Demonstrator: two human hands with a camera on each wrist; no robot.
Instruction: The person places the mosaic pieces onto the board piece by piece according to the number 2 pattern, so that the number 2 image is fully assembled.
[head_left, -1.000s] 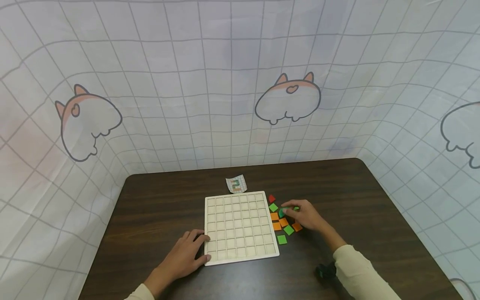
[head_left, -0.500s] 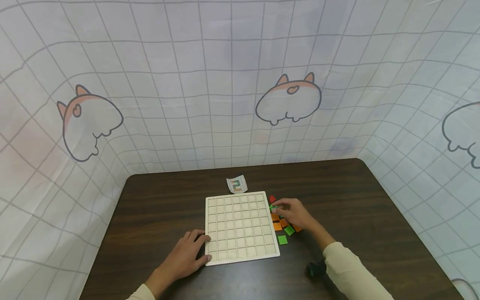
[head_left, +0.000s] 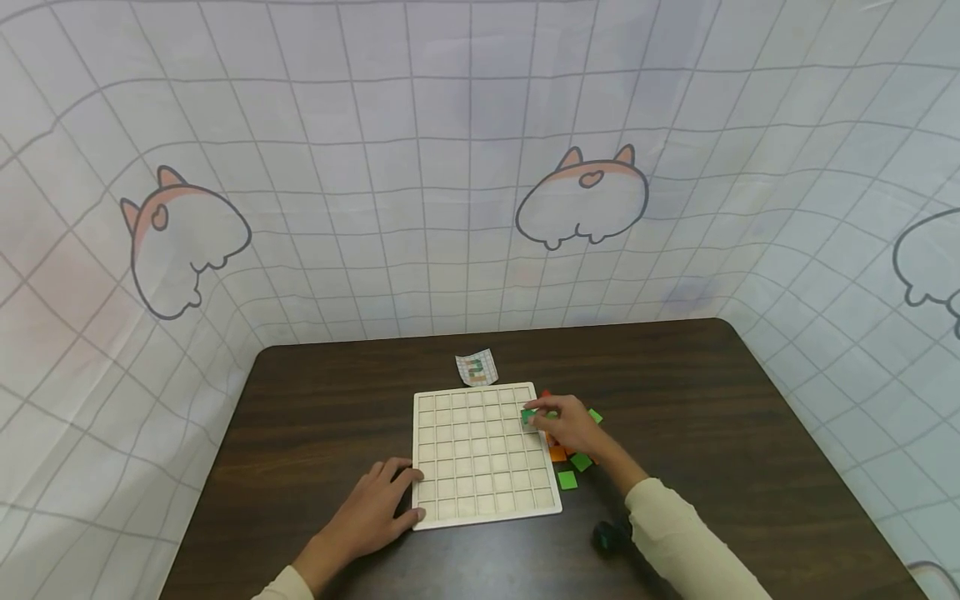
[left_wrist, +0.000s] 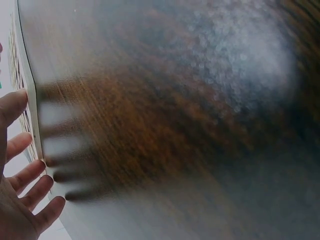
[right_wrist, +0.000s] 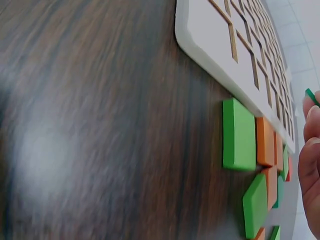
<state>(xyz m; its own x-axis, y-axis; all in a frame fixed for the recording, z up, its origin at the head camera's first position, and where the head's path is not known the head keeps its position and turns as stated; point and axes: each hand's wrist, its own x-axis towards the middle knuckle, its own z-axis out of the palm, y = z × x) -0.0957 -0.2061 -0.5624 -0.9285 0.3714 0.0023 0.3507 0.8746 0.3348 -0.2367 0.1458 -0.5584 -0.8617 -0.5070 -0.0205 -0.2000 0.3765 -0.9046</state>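
Observation:
In the head view, a cream square board [head_left: 480, 457] divided by a grid lies on the dark brown table. My right hand [head_left: 570, 423] pinches a dark green tile [head_left: 527, 415] above the board's upper right part; the tile's edge [right_wrist: 312, 96] also shows between the fingertips in the right wrist view. Fingers and thumb spread, my left hand [head_left: 366, 510] touches the board's left edge. Beside the board's right edge lie several loose tiles, among them a light green tile [head_left: 567, 480] and an orange tile [head_left: 558, 454], some partly hidden by my right hand.
A small paper printed with a coloured grid pattern [head_left: 477, 368] lies behind the board. On the table near my right sleeve is a small dark object [head_left: 609, 537], its kind unclear. A white grid-patterned cloth [head_left: 375, 208] surrounds the table's back and sides.
My right hand has moved left from the loose tiles to over the board's right side, carrying the dark green tile. The left hand has stayed at the board's left edge.

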